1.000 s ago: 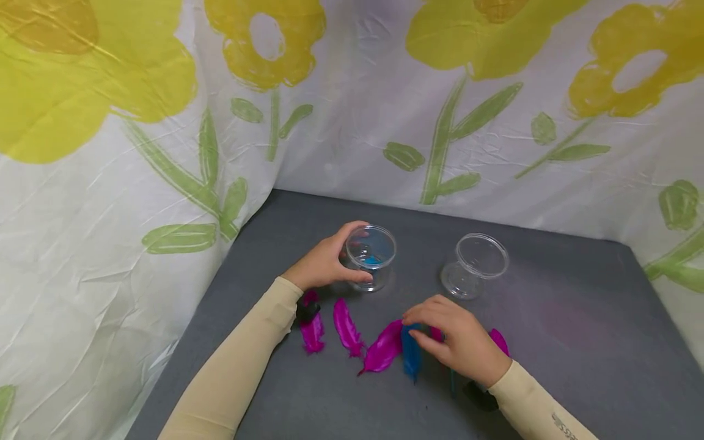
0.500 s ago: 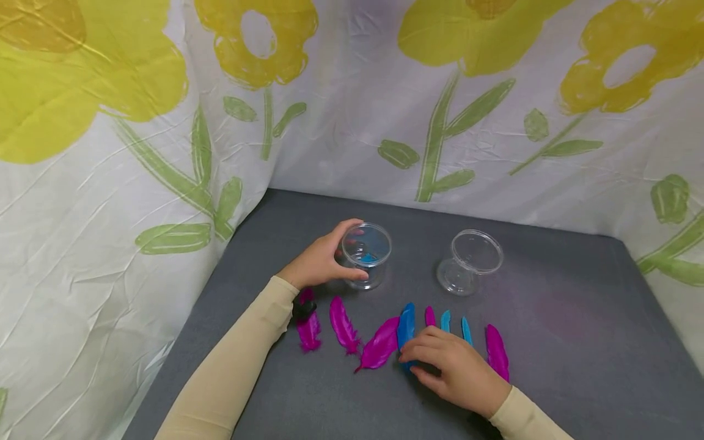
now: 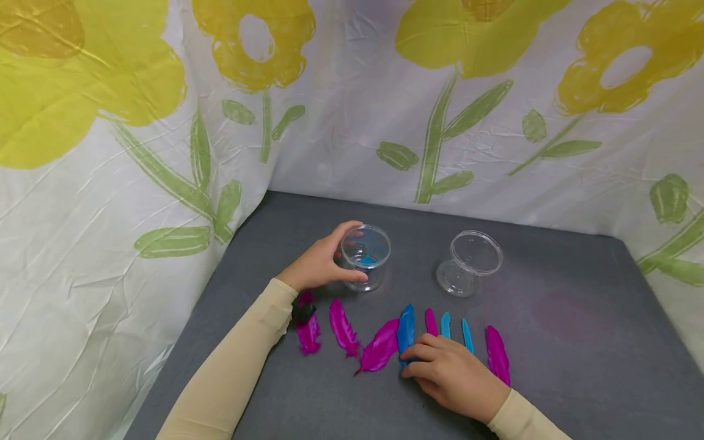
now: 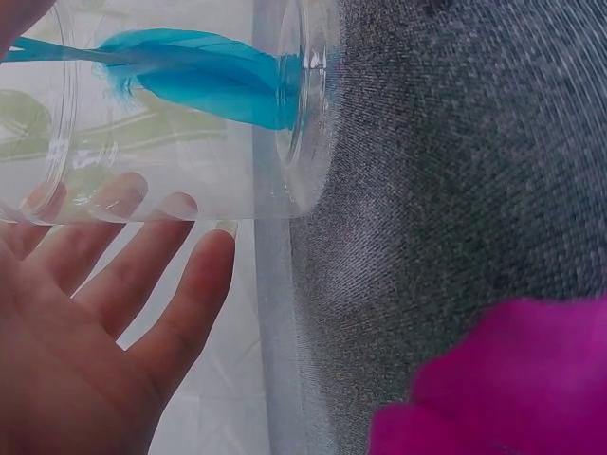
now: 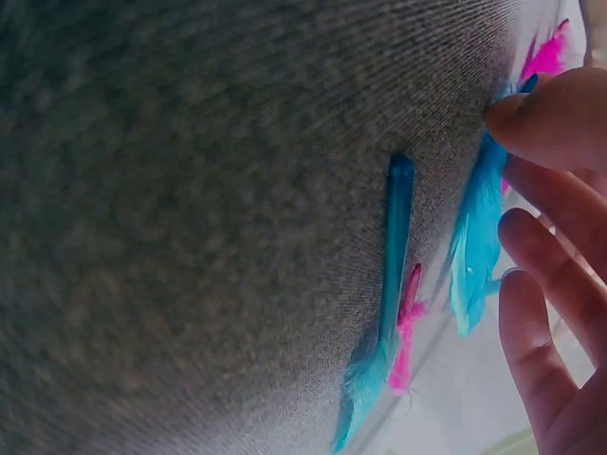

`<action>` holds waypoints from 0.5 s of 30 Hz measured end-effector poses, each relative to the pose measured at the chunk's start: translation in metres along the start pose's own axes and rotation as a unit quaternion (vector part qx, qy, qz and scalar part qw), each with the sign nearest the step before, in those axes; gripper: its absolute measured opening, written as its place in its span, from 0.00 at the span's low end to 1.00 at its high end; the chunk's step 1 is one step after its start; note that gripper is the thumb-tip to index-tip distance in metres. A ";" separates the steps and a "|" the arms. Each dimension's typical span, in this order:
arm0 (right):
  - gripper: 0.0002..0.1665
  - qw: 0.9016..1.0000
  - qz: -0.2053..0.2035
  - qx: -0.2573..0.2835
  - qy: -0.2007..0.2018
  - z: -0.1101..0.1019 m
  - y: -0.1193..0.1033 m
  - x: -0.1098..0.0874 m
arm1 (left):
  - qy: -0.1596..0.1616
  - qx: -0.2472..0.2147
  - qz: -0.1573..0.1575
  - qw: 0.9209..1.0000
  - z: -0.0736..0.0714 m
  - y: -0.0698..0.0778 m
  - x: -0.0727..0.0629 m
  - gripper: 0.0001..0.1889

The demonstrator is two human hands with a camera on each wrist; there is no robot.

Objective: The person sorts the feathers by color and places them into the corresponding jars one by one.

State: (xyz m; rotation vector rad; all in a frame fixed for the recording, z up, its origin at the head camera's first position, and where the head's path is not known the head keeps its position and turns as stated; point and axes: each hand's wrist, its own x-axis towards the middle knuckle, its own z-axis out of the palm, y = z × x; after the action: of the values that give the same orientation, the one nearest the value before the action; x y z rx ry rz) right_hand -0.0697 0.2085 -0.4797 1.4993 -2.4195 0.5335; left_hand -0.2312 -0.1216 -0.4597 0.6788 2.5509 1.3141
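Note:
My left hand (image 3: 319, 263) holds a clear plastic jar (image 3: 379, 276) from its left side, thumb in front and fingers behind. A light-blue feather (image 4: 204, 81) stands inside that jar, seen through the wall in the left wrist view. My right hand (image 3: 453, 377) pinches the lower end of a blue feather (image 3: 406, 324) between thumb and fingers. The feather still lies along the table, touching or close beside a broad magenta feather (image 3: 381, 347). In the right wrist view the thumb covers part of the quill.
A second clear jar (image 3: 476, 255) stands to the right. Magenta feathers (image 3: 343, 327) lie at left, one partly behind my left wrist. Right of the pinched feather are a small magenta feather (image 3: 431, 321), two light-blue feathers (image 3: 467, 333) and a magenta feather (image 3: 497, 354). A flowered curtain (image 3: 341, 134) borders the table (image 3: 572, 366).
My right hand has moved down along the blue feather and now pinches its lower end. Small feathers it had covered came into sight. My left hand keeps holding the jar.

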 end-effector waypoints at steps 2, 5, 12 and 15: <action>0.20 1.000 -0.002 -0.003 -0.002 0.000 0.001 0.000 | 0.002 -0.002 0.003 1.000 0.000 0.000 0.000 0.57; 0.19 1.000 -0.001 -0.006 -0.003 0.000 0.001 0.000 | 0.003 -0.002 0.003 1.000 0.000 0.001 0.000 0.57; 0.17 1.000 0.004 -0.011 -0.015 -0.001 0.000 0.002 | 0.001 0.001 -0.003 1.000 0.000 0.000 0.000 0.57; 0.15 0.999 0.008 -0.021 -0.023 0.000 -0.001 0.002 | 0.002 -0.002 0.000 1.000 0.000 -0.001 0.000 0.57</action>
State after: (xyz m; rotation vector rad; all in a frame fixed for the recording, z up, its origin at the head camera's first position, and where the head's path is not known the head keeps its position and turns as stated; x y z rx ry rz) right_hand -0.0702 0.2064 -0.4782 1.4928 -2.4627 0.4543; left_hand -0.2311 -0.1221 -0.4603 0.6764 2.5515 1.3210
